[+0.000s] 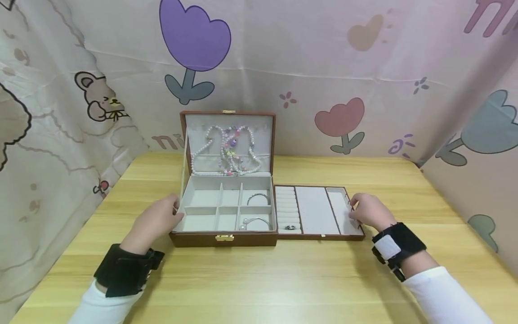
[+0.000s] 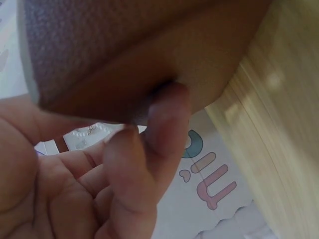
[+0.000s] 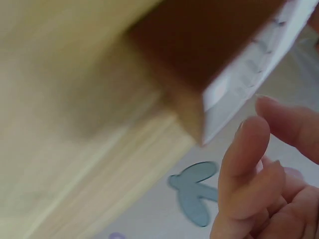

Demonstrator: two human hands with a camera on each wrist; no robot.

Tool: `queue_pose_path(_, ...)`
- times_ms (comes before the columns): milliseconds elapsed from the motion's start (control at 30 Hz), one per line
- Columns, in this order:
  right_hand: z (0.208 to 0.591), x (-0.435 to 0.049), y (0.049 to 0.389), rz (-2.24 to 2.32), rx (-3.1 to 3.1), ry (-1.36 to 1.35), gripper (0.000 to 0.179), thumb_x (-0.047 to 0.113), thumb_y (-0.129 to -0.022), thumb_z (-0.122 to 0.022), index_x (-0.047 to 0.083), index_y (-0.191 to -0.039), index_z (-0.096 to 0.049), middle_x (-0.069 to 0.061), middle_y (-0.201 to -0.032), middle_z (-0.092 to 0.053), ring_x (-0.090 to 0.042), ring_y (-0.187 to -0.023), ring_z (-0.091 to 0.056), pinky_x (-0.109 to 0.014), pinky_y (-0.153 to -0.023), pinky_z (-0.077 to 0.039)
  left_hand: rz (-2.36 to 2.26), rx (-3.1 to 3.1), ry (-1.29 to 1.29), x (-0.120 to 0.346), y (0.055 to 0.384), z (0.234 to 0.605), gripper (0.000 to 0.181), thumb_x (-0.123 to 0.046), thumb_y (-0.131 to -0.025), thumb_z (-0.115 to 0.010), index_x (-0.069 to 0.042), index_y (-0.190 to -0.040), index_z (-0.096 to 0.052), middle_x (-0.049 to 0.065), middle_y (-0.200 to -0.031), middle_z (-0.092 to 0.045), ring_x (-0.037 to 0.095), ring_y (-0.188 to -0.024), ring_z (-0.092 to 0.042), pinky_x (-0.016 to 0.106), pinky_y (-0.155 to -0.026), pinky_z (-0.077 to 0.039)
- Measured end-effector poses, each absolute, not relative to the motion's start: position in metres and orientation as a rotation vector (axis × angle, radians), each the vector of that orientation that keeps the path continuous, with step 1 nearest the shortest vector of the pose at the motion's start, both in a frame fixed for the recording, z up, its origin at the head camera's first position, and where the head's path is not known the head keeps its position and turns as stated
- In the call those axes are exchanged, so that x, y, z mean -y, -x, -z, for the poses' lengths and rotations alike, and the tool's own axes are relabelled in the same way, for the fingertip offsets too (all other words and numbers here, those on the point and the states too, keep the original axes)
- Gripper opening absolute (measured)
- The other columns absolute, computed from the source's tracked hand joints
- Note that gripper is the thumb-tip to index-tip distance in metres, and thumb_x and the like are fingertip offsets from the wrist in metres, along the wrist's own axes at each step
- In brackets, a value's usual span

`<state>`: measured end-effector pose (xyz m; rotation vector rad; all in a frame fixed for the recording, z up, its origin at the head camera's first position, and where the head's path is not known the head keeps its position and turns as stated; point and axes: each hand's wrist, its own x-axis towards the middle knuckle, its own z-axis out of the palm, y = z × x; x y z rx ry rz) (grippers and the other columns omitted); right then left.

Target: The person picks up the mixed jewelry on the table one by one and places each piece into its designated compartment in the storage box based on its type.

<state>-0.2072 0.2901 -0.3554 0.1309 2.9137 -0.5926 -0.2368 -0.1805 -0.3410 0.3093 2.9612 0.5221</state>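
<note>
A brown jewelry box [image 1: 194, 240] stands with its lid raised, its white inside split into several compartments. My left hand [image 1: 155, 221] grips its left wall, thumb over the rim; in the left wrist view, curled fingertips meet the brown leather side [image 2: 139, 50]. Against the box's right side lies a shallow brown-edged tray [image 1: 311, 207] with ring rolls at its left end. My right hand [image 1: 372, 211] is at the tray's right end. Seen from the right wrist, its loosely bent fingers [image 3: 246, 149] are just beside the tray corner, thumb and fingertips apart, with nothing between them.
Pearl and bead necklaces [image 1: 201, 148] hang inside the lid. A bracelet [image 1: 265, 196] and a pearl-tipped bangle [image 1: 259, 218] lie in the right compartments. One ring [image 1: 290, 227] sits in the tray's rolls. A patterned cloth [image 1: 267, 90] hangs behind the wooden table [image 1: 259, 283].
</note>
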Motion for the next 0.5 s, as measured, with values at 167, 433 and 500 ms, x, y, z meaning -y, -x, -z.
queue_pose_path(167,0.361,-0.293,0.210,0.578,-2.899,-0.208,0.022,0.006,-0.078,-0.062,-0.005,-0.095,-0.054,-0.011,-0.073,-0.057,-0.015,-0.058,-0.052,-0.025,-0.049,-0.042,-0.517,-2.950,-0.283,0.185,0.237,0.340,0.015,-0.012,-0.085,-0.057,0.000,-0.087,-0.047,0.013,-0.078,-0.056,0.019,-0.062,-0.047,0.027,-0.050,-0.036)
queue_pose_path(433,0.373,-0.299,0.215,0.550,-2.840,-0.237,0.018,0.011,-0.081,-0.057,-0.005,-0.089,-0.053,-0.011,-0.072,-0.051,-0.019,-0.061,-0.049,-0.025,-0.052,-0.038,-0.576,-2.957,-0.286,0.181,0.240,0.343,0.013,-0.009,-0.084,-0.055,-0.001,-0.083,-0.045,0.008,-0.069,-0.047,0.020,-0.062,-0.045,0.027,-0.050,-0.035)
queue_pose_path(500,0.376,-0.301,0.217,0.564,-2.829,-0.214,0.015,0.010,-0.083,-0.055,-0.005,-0.085,-0.053,-0.010,-0.070,-0.050,-0.018,-0.060,-0.049,-0.025,-0.051,-0.038,-0.582,-2.950,-0.281,0.180,0.241,0.343,0.013,-0.009,-0.084,-0.055,-0.001,-0.084,-0.045,0.008,-0.069,-0.047,0.020,-0.062,-0.046,0.026,-0.051,-0.035)
